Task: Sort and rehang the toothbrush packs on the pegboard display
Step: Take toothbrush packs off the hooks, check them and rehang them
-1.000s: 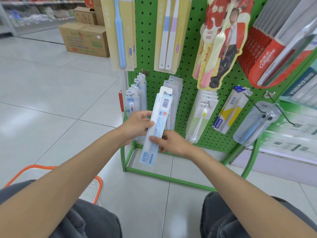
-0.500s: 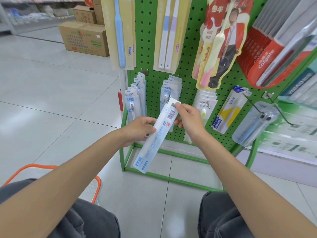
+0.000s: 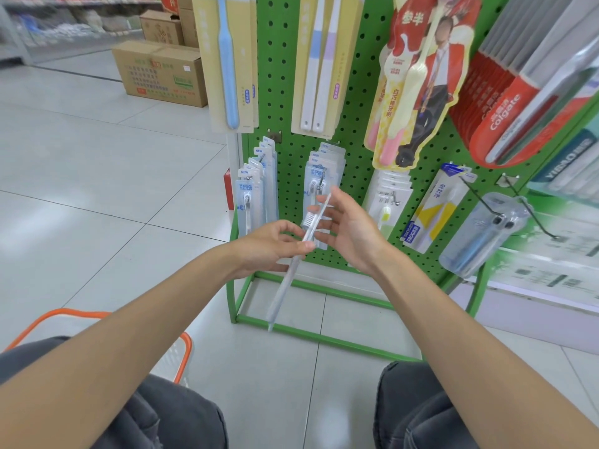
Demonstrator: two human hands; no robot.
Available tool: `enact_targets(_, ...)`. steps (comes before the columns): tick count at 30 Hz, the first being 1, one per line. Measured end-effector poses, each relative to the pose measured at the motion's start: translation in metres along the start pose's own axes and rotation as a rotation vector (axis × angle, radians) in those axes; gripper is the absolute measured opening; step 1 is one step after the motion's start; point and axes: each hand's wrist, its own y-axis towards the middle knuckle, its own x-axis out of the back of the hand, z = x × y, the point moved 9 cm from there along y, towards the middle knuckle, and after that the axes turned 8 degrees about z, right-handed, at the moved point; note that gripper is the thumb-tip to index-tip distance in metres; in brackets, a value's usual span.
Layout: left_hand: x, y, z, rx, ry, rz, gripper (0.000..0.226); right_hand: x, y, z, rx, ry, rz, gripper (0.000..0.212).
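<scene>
Low before the pegboard (image 3: pixel 287 76), your left hand (image 3: pixel 269 244) pinches the toothbrush pack (image 3: pixel 285 286) at mid-length, edge-on, its long axis rising away toward the hook (image 3: pixel 321 184). Your right hand (image 3: pixel 350 231), fingers loosely straight, appears only to touch the upper end, just beside that hook.

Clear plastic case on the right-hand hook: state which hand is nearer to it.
Right. The right hand is left of the clear plastic case, apart from it; the left hand is further left, pinching the toothbrush pack.
</scene>
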Motion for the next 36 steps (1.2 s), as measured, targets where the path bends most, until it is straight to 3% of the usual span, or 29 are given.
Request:
enact_targets(3, 0.013, 0.001, -0.003, -0.055, 0.123, -0.159, 0.042, -0.009, -0.001, 0.006, 0.066, -0.121, 0.024, 0.030)
enact_targets(8, 0.034, -0.002, -0.010, -0.116, 0.372, -0.387, 0.054, -0.010, -0.003, 0.022, 0.165, -0.361, -0.077, 0.026)
enact_targets(11, 0.031, 0.000, -0.016, -0.194, 0.424, -0.356, 0.055, -0.022, -0.004, 0.029, 0.223, -0.407, -0.051, 0.013)
enact_targets(14, 0.028, -0.001, -0.018, -0.210, 0.443, -0.352, 0.037, -0.033, -0.004, 0.035, 0.273, -0.510, -0.036, 0.008)
enact_targets(19, 0.044, -0.006, -0.024, -0.138, 0.467, -0.392, 0.062, -0.032, 0.001, 0.043, 0.351, -0.619, -0.194, 0.015)
enact_targets(21, 0.059, -0.015, -0.031, -0.140, 0.442, -0.480, 0.051, -0.032, 0.003, 0.044, 0.386, -0.689, -0.264, 0.008)
enact_targets(24, 0.087, -0.041, -0.051, -0.279, 0.416, -0.764, 0.019, -0.035, 0.006, 0.046, 0.442, -0.782, -0.338, 0.005)
enact_targets(27, 0.104, -0.054, -0.062, -0.339, 0.471, -0.935, 0.020, -0.042, 0.013, 0.047, 0.496, -0.898, -0.366, 0.009)
enact_targets(32, 0.112, -0.040, -0.055, -0.298, 0.551, -0.896, 0.046, -0.065, 0.030, 0.047, 0.547, -1.138, -0.380, 0.012)
enact_targets(36, 0.114, -0.033, -0.052, -0.307, 0.524, -0.872, 0.044, -0.066, 0.047, 0.043, 0.471, -1.290, -0.442, 0.013)
